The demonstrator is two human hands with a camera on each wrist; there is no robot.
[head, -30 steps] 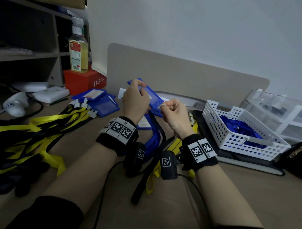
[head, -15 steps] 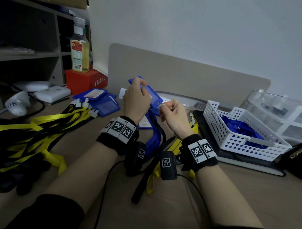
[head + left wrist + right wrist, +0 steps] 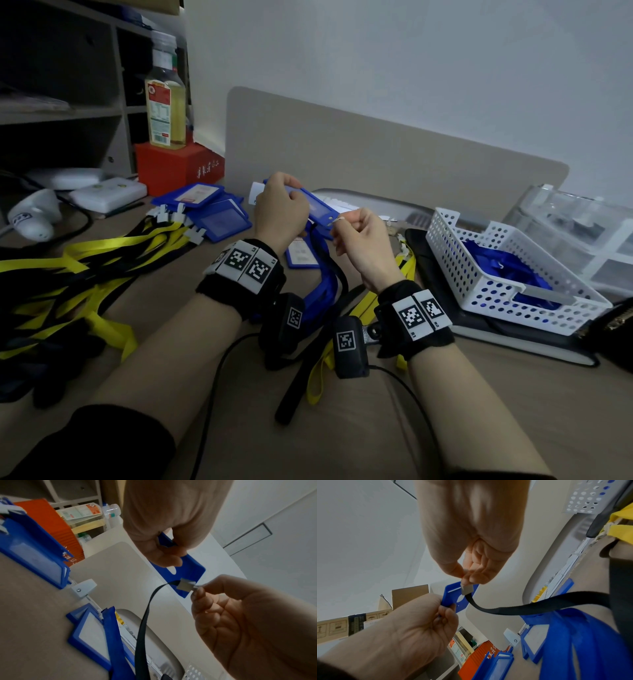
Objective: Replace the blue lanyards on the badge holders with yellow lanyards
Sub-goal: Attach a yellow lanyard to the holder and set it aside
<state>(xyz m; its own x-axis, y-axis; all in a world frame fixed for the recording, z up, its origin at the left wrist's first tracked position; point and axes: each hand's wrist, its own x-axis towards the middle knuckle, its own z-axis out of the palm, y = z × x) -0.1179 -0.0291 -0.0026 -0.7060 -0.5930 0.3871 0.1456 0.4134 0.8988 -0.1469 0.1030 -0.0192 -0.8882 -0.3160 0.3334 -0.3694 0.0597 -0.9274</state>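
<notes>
Left of the white basket, above the desk, my left hand gripped the blue badge holder by its edge. My right hand, just beside it, pinched the small metal clip at the holder's slotted end, its dark strap hanging down toward the desk.

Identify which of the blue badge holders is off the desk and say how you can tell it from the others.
The badge holder gripped in the left hand, with the right hand pinching a clip at its slot. The other holders lie flat on the desk.
</notes>
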